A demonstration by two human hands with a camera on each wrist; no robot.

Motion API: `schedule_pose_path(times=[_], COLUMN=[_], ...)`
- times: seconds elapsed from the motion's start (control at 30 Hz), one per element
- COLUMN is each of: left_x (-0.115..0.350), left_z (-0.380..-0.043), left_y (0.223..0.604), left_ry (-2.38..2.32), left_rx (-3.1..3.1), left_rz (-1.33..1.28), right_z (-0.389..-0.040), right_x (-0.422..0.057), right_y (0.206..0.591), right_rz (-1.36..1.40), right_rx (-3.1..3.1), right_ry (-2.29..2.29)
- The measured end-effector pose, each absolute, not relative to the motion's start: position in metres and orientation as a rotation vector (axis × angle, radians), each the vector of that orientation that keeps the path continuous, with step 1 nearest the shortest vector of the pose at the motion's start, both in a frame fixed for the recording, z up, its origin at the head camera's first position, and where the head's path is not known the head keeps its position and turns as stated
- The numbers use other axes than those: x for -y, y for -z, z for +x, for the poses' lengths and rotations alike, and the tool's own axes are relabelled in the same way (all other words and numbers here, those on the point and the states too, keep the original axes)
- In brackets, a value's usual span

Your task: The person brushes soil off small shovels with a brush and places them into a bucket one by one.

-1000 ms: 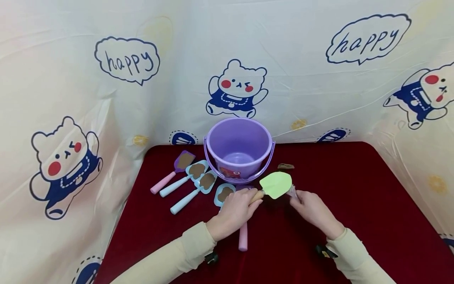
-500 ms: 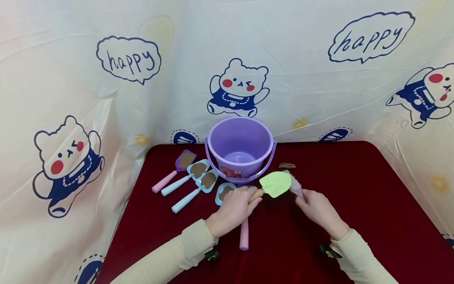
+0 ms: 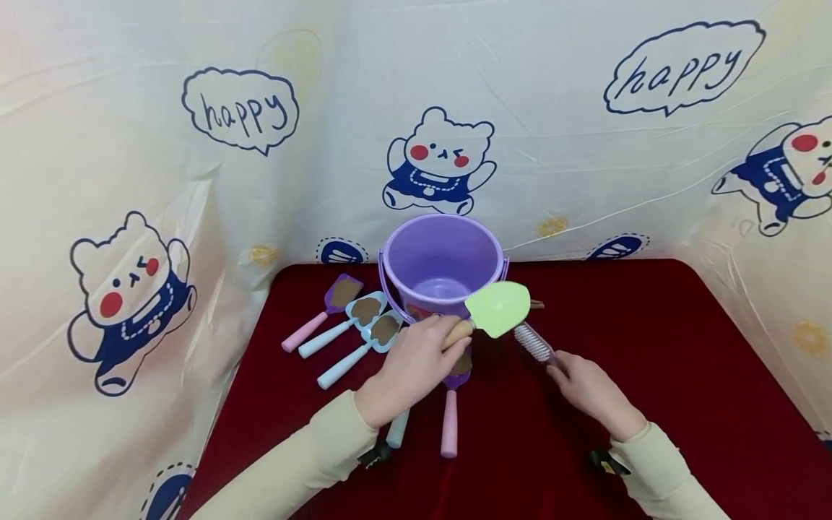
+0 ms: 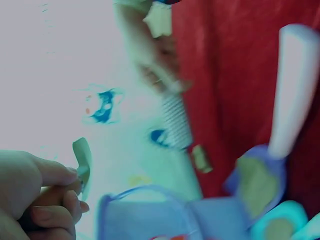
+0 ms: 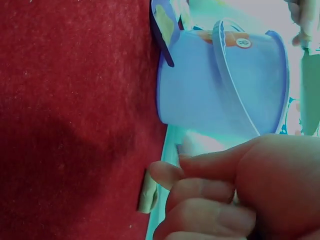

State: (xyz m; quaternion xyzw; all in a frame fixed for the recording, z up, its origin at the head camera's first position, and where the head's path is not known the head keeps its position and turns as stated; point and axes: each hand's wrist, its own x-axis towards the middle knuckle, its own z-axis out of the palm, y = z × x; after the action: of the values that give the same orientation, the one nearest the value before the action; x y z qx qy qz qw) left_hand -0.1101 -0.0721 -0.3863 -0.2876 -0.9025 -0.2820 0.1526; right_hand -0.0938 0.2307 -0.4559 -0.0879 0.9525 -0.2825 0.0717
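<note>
My left hand grips the wooden handle of a small trowel with a light green blade. The blade is raised and overlaps the front right of a purple bucket. In my right hand is the handle of a scrubbing brush with pale bristles, just below and right of the blade. The left wrist view shows the trowel nearly edge-on and the blurred brush beyond it. My fingers hide most of the brush in the right wrist view.
Left of the bucket lie a pink-handled purple shovel and two light blue shovels, their blades brown. Another pink-handled shovel and a pale blue handle lie in front. A small brown piece lies right of the bucket on the red cloth.
My left hand has lifted the trowel up and slightly away, toward the bucket. The brush has come away from the blade, and my right hand has drawn slightly right and back.
</note>
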Motion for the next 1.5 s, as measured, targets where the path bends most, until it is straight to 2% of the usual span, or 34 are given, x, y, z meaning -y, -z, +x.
schedule_pose_path(times=[0.23,0.43,0.87,1.5], left_x=[0.092,0.103,0.102,0.101], left_z=[-0.132,-0.155,-0.180,-0.185], left_y=[0.349,0.337,0.360,0.363], left_ry=[0.917,0.899,0.942,0.806], left_rx=[2.584,2.729,2.776,2.724], left_rz=[-0.666,-0.537,-0.562,-0.542], right_z=[-0.094,-0.094,-0.088,-0.086], right_x=[-0.235,-0.236,-0.236,-0.236], right_y=[0.449,0.449,0.458,0.460], right_rz=[-0.160,-0.113,-0.158,-0.162], right_rx=[-2.814,-2.796,-2.768,-2.738], right_ry=[0.873,0.851,0.872,0.886])
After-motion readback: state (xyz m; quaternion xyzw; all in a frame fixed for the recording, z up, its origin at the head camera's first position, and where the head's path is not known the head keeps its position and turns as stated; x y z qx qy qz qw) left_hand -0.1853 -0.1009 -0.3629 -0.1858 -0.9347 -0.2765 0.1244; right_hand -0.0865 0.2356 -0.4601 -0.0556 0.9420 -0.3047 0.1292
